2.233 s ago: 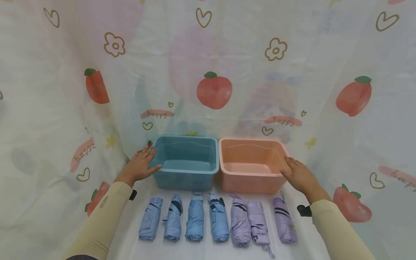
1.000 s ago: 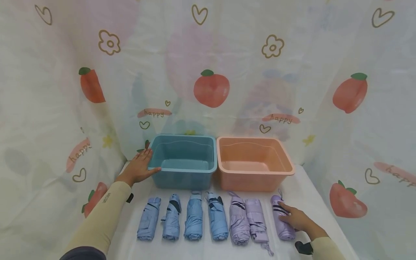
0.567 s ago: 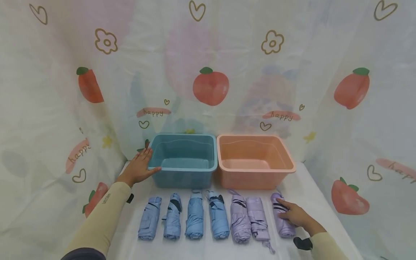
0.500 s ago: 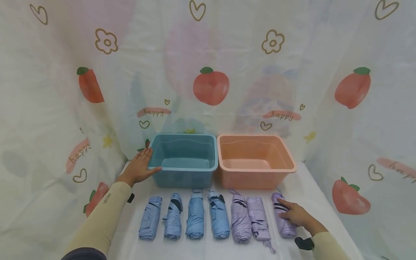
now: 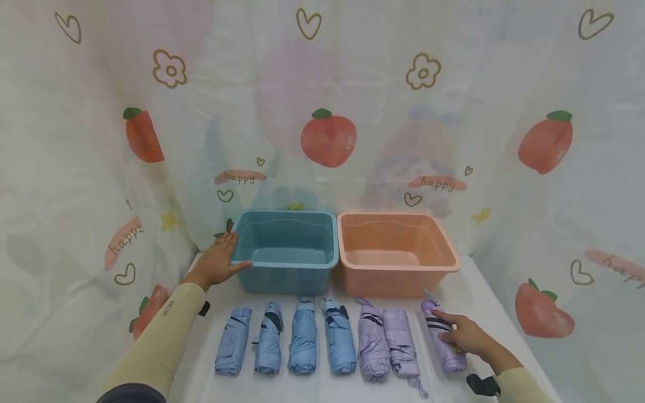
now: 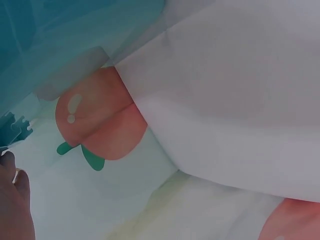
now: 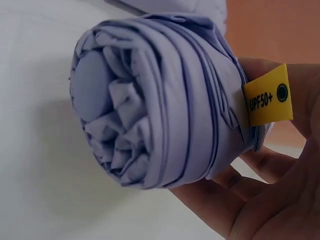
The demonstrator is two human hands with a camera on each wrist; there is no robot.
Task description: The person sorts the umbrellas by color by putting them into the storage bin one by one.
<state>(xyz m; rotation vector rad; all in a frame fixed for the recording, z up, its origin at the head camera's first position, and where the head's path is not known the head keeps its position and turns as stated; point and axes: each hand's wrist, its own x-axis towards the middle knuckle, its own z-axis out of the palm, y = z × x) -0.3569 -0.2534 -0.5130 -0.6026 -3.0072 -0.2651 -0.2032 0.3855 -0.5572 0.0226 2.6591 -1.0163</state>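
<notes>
Head view: white tbl at 6 o'c, boxed in by cloth L, R & far side.
Tbl corners: far pair meet the cloth at abt 8 & 4 o'c.
Cloth print: pale ground, red fruit at 12, more nr 10, 2–3, 4 & 8; gold-outline hearts & flowers, "happy" lettering.
Tubs: teal tub at 7, orange tub at 5, upright, just beside each other nr far cloth.
Row in front: 4 blue umbrellas, folded, abt 7 to 6; 2 lilac umbrellas at 5.
Held umbrella: lilac w/ dark stripes, 4–5 o'c, nr tbl's R edge; can't tell if lifted.
R hand: at 4, thumb & fingers curled round held umbrella.
L hand: at 8, fingers straight on teal tub's L side, thumb spread to front rim.
R wrist view: rolled end faces cam, yellow tag "UPF50+" at 2–3.
L wrist view: teal wall at 10, tbl 1–3, cloth 6–8.
</notes>
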